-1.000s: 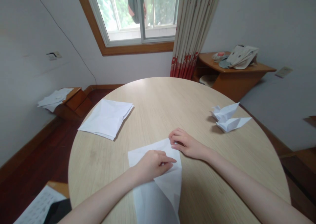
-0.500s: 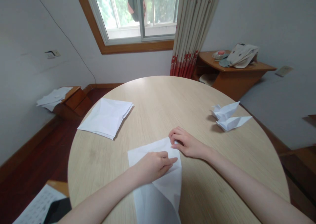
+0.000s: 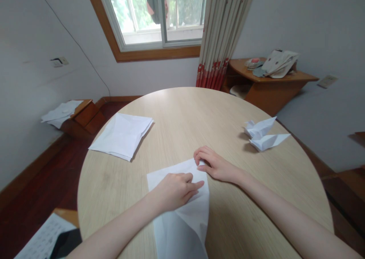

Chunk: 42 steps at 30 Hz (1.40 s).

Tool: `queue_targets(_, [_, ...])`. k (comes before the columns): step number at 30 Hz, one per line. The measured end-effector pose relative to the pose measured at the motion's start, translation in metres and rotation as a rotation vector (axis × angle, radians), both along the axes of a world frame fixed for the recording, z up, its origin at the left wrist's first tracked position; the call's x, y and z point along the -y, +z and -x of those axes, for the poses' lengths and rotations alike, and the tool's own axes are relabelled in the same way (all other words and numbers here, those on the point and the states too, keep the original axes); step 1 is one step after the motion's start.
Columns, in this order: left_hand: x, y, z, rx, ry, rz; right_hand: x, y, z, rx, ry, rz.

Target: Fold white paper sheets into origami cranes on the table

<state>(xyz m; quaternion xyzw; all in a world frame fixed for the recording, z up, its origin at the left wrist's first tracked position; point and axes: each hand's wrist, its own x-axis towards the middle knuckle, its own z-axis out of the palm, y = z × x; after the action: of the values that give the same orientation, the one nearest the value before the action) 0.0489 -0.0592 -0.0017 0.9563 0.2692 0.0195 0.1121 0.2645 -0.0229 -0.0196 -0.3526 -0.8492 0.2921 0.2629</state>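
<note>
The white, partly folded paper sheet lies on the round, pale wood-grain worktop directly before me. Its long axis runs away from me; the far short edge slants farther off toward the right. My left hand rests across it, index finger extended rightward. My right hand curls at the far right corner. I cannot tell whether either grips.

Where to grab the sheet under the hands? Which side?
Sheet: pinch the far left corner, probably from the left. It lies uncovered; the right hand is at the far right corner, the left hand over the paper.
</note>
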Motion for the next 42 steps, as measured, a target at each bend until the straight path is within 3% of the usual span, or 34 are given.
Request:
queue_targets(14, [-0.003,-0.001,0.000,-0.001,0.005,0.053,-0.001,-0.001,-0.001,0.001,-0.011,-0.023])
queue_targets(20, [-0.002,0.002,-0.001,0.010,-0.007,0.040,-0.007,-0.002,-0.010,0.095,-0.142,-0.160])
queue_targets(31, [-0.002,0.002,0.000,-0.005,-0.012,0.041,-0.014,-0.002,-0.016,0.159,-0.253,-0.069])
queue_targets(42, [-0.002,0.001,0.000,0.006,-0.015,0.033,-0.008,0.004,-0.019,0.228,-0.262,-0.137])
